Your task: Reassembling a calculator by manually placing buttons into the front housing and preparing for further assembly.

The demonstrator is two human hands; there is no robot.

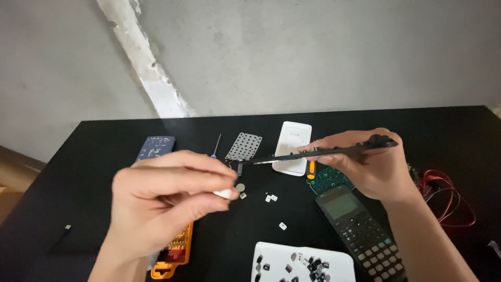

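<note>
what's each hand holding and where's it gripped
Right hand grips a thin black panel edge-on by its right end. Left hand pinches a small white piece at its fingertips.

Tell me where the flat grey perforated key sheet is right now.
In the head view the flat grey perforated key sheet lies on the black table at centre back, between the thin upright screwdriver and the white rectangular cover, beyond both hands.
</note>
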